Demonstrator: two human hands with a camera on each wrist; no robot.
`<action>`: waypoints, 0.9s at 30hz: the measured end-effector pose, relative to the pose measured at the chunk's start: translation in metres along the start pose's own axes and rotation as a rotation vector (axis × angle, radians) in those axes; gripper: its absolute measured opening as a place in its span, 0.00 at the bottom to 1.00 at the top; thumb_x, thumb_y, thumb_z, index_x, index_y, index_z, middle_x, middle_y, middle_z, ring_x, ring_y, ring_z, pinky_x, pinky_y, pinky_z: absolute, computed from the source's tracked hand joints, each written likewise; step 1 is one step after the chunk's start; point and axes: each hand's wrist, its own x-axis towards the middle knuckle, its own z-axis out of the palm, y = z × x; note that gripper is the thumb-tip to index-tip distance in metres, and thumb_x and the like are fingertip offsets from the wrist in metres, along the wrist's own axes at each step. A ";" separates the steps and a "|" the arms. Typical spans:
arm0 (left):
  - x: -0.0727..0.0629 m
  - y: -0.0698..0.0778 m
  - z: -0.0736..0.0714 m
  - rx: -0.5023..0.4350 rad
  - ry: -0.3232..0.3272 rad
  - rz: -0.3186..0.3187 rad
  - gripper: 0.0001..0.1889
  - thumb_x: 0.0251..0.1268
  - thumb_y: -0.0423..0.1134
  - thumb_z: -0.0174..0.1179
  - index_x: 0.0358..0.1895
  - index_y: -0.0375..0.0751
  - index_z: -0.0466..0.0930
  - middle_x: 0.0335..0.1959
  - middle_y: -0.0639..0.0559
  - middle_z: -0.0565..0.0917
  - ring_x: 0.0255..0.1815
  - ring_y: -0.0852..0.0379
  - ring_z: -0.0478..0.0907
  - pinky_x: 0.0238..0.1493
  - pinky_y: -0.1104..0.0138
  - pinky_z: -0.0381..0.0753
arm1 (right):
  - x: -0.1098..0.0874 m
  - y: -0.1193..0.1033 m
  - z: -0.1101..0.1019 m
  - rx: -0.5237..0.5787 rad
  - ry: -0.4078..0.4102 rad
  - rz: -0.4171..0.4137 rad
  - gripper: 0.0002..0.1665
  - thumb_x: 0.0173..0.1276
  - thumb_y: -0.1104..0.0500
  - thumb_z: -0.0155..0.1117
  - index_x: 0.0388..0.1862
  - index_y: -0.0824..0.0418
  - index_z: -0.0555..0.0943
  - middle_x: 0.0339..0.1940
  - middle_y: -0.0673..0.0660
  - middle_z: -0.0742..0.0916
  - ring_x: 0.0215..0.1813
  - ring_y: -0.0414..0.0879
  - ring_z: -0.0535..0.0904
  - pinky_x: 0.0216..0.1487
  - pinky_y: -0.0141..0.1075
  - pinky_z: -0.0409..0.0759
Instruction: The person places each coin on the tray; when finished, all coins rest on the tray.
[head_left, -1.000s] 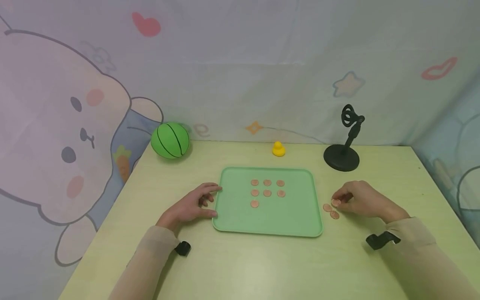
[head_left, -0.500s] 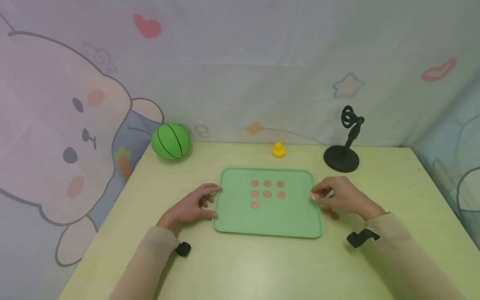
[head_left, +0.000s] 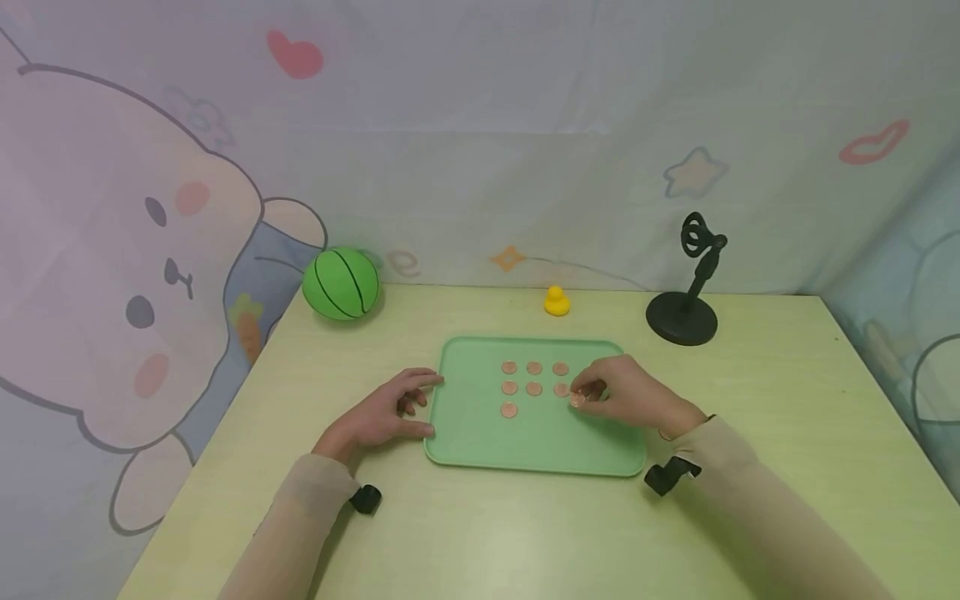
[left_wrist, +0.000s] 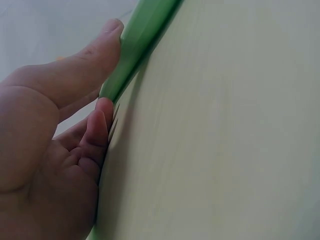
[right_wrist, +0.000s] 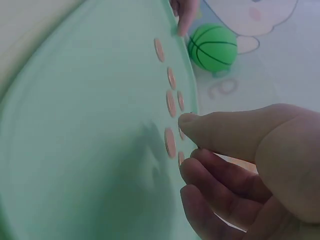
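Observation:
A light green tray (head_left: 468, 437) lies on the table with copper-coloured coins (head_left: 509, 388) set out in rows: three at the back, three in the middle, one in front. My right hand (head_left: 630, 393) is over the tray's right half, thumb and fingertips pinching another coin (head_left: 577, 400) close to the right end of the middle row. In the right wrist view, the thumb and fingers (right_wrist: 225, 187) mostly hide that coin. My left hand (head_left: 381, 412) rests at the tray's left edge, fingers spread and relaxed; in the left wrist view the thumb (left_wrist: 102, 50) lies against the green rim (left_wrist: 134, 42).
Right of the tray, a sliver of a loose coin (head_left: 664, 436) shows by my right wrist. At the back of the table stand a green ball (head_left: 341, 283), a yellow rubber duck (head_left: 557, 302) and a black stand (head_left: 681, 319). A patterned cloth (head_left: 450, 167) hangs behind.
My right hand has carried a coin leftward from the loose coins beside the tray to over the tray, near the middle row. The left hand stays at the tray's edge.

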 end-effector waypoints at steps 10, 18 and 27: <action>0.000 0.000 0.000 -0.007 0.001 -0.002 0.42 0.61 0.40 0.78 0.79 0.48 0.69 0.75 0.49 0.66 0.54 0.51 0.73 0.57 0.63 0.76 | 0.021 -0.014 0.024 -0.064 0.012 -0.057 0.03 0.69 0.63 0.74 0.34 0.56 0.90 0.29 0.44 0.87 0.32 0.35 0.80 0.40 0.34 0.82; 0.000 0.000 0.000 -0.009 0.001 -0.004 0.42 0.61 0.40 0.78 0.79 0.48 0.69 0.75 0.49 0.66 0.54 0.51 0.73 0.57 0.63 0.76 | 0.028 -0.020 0.039 -0.070 -0.002 0.005 0.04 0.69 0.61 0.75 0.33 0.56 0.88 0.24 0.41 0.81 0.31 0.38 0.73 0.36 0.32 0.74; 0.001 -0.001 0.001 -0.018 0.001 -0.008 0.42 0.61 0.40 0.78 0.79 0.49 0.69 0.77 0.49 0.65 0.55 0.50 0.73 0.58 0.62 0.76 | 0.029 -0.025 0.047 -0.090 -0.007 0.039 0.02 0.71 0.61 0.74 0.36 0.58 0.89 0.26 0.43 0.82 0.34 0.40 0.70 0.38 0.33 0.72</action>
